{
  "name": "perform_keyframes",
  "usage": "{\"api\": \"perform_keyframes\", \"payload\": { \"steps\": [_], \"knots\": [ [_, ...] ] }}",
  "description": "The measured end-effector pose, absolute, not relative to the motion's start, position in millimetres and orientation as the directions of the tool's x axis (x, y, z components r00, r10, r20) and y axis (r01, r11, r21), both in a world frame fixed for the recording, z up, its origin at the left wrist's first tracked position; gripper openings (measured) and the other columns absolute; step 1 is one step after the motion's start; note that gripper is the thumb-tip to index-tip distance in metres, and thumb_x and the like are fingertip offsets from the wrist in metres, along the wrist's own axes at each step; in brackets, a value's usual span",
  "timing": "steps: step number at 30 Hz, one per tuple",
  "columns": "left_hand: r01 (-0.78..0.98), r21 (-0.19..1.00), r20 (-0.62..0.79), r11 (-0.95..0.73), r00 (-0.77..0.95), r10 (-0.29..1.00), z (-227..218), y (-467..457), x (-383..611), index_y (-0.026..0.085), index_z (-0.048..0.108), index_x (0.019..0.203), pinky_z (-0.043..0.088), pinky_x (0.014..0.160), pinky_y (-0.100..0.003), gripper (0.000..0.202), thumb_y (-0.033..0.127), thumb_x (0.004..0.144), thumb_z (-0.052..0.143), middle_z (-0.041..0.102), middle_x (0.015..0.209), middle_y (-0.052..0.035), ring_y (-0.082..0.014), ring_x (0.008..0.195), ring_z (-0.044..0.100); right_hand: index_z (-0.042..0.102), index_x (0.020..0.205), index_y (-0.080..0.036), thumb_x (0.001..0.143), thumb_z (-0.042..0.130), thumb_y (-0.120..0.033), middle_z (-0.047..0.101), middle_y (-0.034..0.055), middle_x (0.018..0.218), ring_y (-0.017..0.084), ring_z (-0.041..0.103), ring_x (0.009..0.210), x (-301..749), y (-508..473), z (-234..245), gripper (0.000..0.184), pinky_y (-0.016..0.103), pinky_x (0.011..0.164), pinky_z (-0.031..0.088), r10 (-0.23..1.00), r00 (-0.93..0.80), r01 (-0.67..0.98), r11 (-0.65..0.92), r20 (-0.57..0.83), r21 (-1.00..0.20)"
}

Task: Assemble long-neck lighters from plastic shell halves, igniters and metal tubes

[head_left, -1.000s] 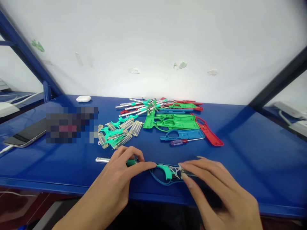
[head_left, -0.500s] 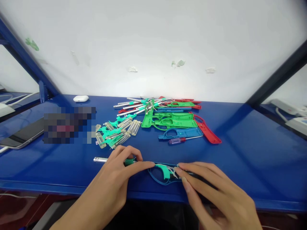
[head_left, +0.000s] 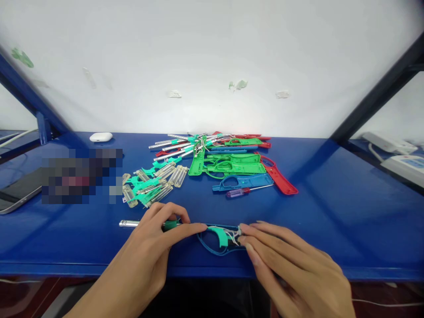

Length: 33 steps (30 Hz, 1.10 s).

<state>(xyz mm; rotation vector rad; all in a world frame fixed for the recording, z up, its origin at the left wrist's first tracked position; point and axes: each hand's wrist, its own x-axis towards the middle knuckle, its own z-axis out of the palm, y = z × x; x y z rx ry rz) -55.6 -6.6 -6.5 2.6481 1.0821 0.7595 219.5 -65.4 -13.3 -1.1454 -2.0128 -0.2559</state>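
Observation:
A partly assembled lighter with a blue half-shell [head_left: 212,251] lies between my hands near the table's front edge. Its silver tube [head_left: 128,223] sticks out to the left, and a turquoise trigger [head_left: 220,236] sits inside the finger loop. My left hand [head_left: 162,234] is closed on the front part, thumb and fingers pressed at the shell's near end of the tube. My right hand [head_left: 285,251] pinches at the handle, fingertips at the thin white wires [head_left: 233,233] and a small pale piece. The fingers cover most of the handle.
Behind lie turquoise triggers with clear fuel tanks [head_left: 162,194], green shells [head_left: 245,167], a blue shell [head_left: 251,181], a red shell [head_left: 281,176], a screwdriver [head_left: 238,192] and silver tubes [head_left: 168,152]. A phone [head_left: 20,192] and white case [head_left: 101,137] are at left.
The view has shifted slightly, moving everything a little left in the picture. My right fingertips have moved a bit at the wires, where a small pale piece now shows. My left hand keeps its hold.

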Motion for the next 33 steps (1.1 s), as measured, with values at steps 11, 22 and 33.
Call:
{"api": "perform_keyframes", "payload": {
  "steps": [11,22,33],
  "knots": [
    [0.629,0.359,0.377,-0.69,0.578,0.723,-4.7,-9.5,-53.8,0.043,0.066,0.139,0.051,0.094,-0.032,0.069,-0.002,0.097,0.037,0.062,0.121,-0.0019,-0.0193,0.106,0.059,0.081,0.105,-0.027,0.104,0.059,-0.022,0.084,-0.004,0.106,0.018,0.081,0.092,214.8,-63.7,-12.9,0.022,0.028,0.078,0.066,0.683,-0.234,0.815,0.525,0.692,-0.244],
    [0.621,0.351,0.346,-0.7,0.609,0.714,-5.6,-7.9,-55.0,0.041,0.065,0.141,0.052,0.092,-0.033,0.068,-0.003,0.097,0.038,0.062,0.123,-0.0034,-0.0206,0.107,0.058,0.079,0.101,-0.027,0.105,0.059,-0.024,0.083,-0.0016,0.1,0.017,0.078,0.083,212.9,-62.5,-13.8,0.021,0.026,0.065,0.061,0.72,-0.195,0.803,0.507,0.666,-0.313],
    [0.634,0.342,0.367,-0.694,0.59,0.719,-1.5,-9.9,-50.9,0.041,0.071,0.134,0.053,0.09,-0.033,0.067,-0.003,0.095,0.038,0.064,0.119,-0.0032,-0.02,0.102,0.06,0.078,0.099,-0.028,0.108,0.054,-0.025,0.083,-0.0014,0.103,0.014,0.081,0.086,215.6,-63.5,-14.2,0.027,0.021,0.076,0.064,0.734,-0.189,0.793,0.506,0.652,-0.34]
  ]
}}
